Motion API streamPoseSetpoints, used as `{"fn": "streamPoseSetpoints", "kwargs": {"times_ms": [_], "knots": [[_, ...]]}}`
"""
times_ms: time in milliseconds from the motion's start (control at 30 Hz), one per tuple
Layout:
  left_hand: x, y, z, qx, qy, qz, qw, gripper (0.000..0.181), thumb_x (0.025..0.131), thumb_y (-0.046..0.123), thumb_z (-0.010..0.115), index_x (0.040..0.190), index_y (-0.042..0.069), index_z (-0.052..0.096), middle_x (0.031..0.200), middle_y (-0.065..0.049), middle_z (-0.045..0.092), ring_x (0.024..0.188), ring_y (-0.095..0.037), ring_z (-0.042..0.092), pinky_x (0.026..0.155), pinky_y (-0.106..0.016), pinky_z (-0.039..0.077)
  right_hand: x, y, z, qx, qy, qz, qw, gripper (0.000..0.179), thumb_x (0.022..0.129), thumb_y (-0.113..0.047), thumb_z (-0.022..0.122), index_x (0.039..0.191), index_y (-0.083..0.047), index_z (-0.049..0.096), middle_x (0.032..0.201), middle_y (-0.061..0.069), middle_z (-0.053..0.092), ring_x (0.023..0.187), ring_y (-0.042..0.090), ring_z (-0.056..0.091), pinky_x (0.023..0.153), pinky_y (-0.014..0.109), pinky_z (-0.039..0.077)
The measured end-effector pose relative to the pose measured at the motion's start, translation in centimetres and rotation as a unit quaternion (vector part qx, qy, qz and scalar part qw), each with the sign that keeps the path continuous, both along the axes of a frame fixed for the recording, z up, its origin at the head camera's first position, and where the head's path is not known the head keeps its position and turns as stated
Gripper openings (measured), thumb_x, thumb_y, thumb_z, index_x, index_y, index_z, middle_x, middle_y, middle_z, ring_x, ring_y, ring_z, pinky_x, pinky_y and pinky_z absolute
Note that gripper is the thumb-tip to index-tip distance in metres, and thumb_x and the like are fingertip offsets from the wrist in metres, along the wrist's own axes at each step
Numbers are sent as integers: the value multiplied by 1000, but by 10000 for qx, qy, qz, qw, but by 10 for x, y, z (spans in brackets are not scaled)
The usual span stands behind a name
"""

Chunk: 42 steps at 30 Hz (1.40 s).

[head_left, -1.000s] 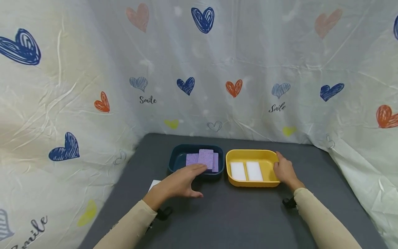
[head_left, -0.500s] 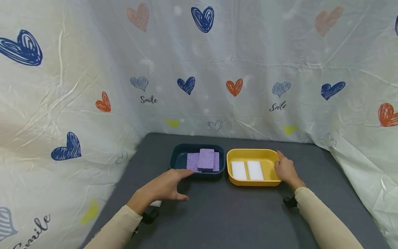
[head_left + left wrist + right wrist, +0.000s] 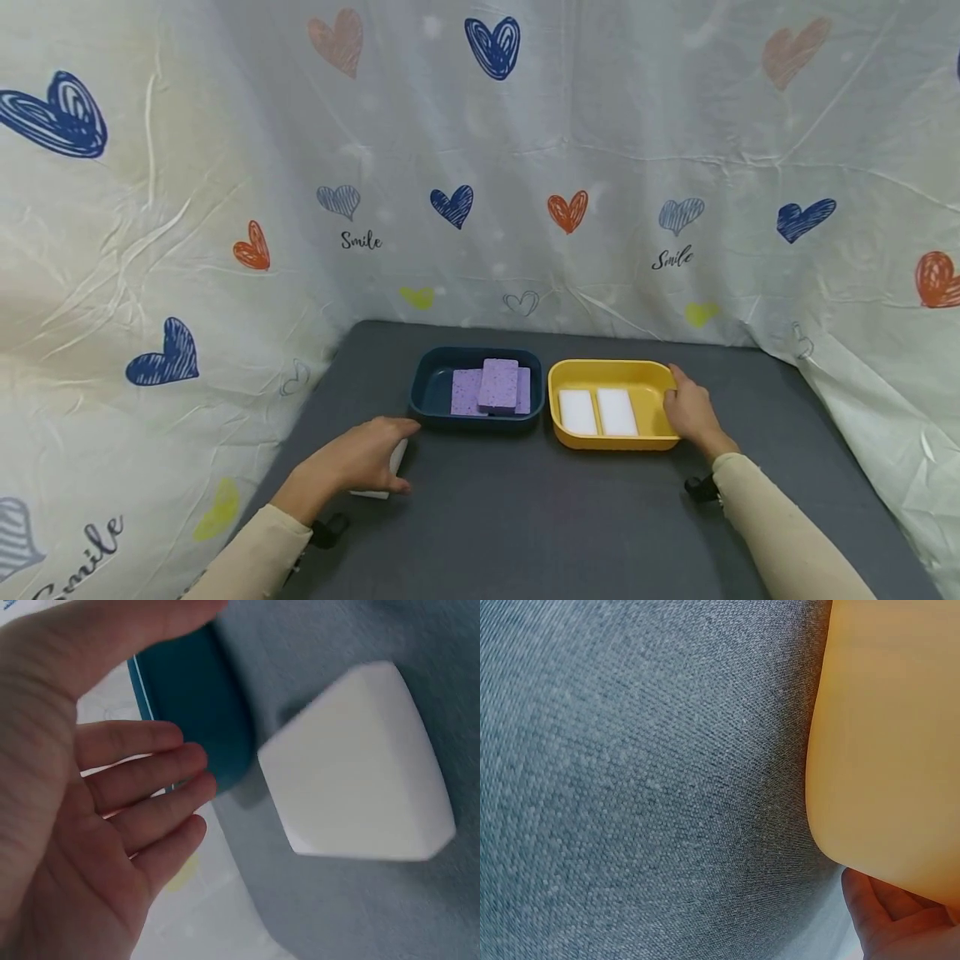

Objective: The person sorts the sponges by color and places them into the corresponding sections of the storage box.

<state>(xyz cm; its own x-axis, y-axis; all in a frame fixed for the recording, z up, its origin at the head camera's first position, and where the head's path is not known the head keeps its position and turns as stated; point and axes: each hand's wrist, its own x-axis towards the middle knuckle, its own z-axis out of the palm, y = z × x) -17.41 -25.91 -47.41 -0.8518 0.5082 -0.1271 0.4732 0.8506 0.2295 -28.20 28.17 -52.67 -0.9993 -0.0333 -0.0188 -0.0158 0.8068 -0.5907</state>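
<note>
My left hand (image 3: 352, 457) hovers over the left part of the table, fingers extended and thumb spread apart. Partly hidden under it in the head view lies a white sponge block (image 3: 398, 455). The left wrist view shows that white sponge (image 3: 352, 772) whole on the cloth, a little apart from the fingers (image 3: 161, 780). At the right end of the yellow tray (image 3: 649, 400), my right hand (image 3: 688, 412) grips the wall. Two white sponges (image 3: 617, 412) lie side by side in that tray. Several purple sponges (image 3: 498, 385) are in the dark blue tray (image 3: 431, 392), one on top.
Both trays stand side by side toward the back of the grey cloth-covered table (image 3: 540, 525). A white curtain (image 3: 495, 117) printed with hearts hangs behind and along both sides.
My left hand has moved left and toward me, from in front of the dark blue tray to above the loose white sponge. The right hand stays at the yellow tray.
</note>
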Motion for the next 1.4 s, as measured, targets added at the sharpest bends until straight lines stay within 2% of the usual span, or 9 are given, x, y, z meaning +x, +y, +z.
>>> {"fn": "streamPoseSetpoints", "kwargs": {"times_ms": [133, 333, 467, 733, 933, 1100, 1267, 1400], "knots": [[0, -8, -3, -68, 106, 25, 9999, 89, 75, 34, 102, 144, -8, 64, 146, -23, 68, 134, -42, 66, 111, -57, 56, 0, 0, 0, 15, 36, -2, 10000, 61, 111, -8, 36, 168, 12, 26, 158, 43, 46, 133, 55, 60, 110, 69, 50], [0, -18, -10, -198, 196, 104, 9996, 92, 65, 31, 106, 140, -5, 65, 137, -19, 71, 115, -35, 70, 99, -55, 60, 0, 0, -2, -38, -7, 6, 10000, 61, 111, -9, 35, 169, 10, 26, 159, 42, 46, 129, 53, 62, 107, 67, 52], [0, -22, -14, -289, -26, 325, 9991, 99, 63, 31, 108, 142, -8, 63, 142, -24, 68, 120, -39, 69, 100, -57, 60, -1, 0, -2, -13, -10, -1, 10000, 62, 111, -9, 34, 168, 10, 25, 159, 43, 46, 133, 54, 60, 110, 68, 51], [0, -26, -23, -306, -309, 515, 9977, 107, 63, 30, 108, 147, -12, 57, 147, -30, 62, 125, -46, 66, 101, -61, 58, 0, -1, -2, -22, -49, -29, 10000, 62, 111, -9, 35, 169, 9, 26, 160, 42, 45, 135, 55, 59, 110, 68, 51], [-1, -24, -27, -319, -212, 531, 9979, 107, 62, 28, 108, 146, -13, 57, 148, -30, 62, 127, -45, 66, 102, -60, 58, 1, 0, -2, -42, 49, -12, 10000, 61, 111, -9, 35, 169, 10, 26, 160, 42, 45, 135, 55, 59, 109, 68, 52], [0, -20, -24, -443, -45, 558, 9974, 103, 61, 25, 108, 143, -14, 60, 145, -30, 65, 123, -42, 69, 100, -59, 60, 1, 0, -3, -65, 196, 60, 9998, 61, 111, -9, 34, 168, 11, 27, 158, 43, 47, 128, 53, 63, 104, 66, 54], [1, -15, -18, -464, -35, 594, 9972, 96, 61, 24, 107, 139, -12, 63, 140, -28, 68, 110, -36, 71, 93, -56, 62, 1, 1, -4, -88, 134, 46, 9999, 61, 111, -9, 34, 169, 10, 26, 159, 43, 46, 120, 49, 65, 99, 62, 55], [2, -8, -11, -405, -97, 555, 9976, 95, 63, 24, 105, 140, -12, 63, 140, -28, 68, 110, -34, 71, 95, -55, 61, 1, 0, -4, -48, 117, 27, 9999, 61, 111, -9, 34, 168, 10, 26, 159, 42, 47, 124, 50, 64, 103, 64, 54]]}}
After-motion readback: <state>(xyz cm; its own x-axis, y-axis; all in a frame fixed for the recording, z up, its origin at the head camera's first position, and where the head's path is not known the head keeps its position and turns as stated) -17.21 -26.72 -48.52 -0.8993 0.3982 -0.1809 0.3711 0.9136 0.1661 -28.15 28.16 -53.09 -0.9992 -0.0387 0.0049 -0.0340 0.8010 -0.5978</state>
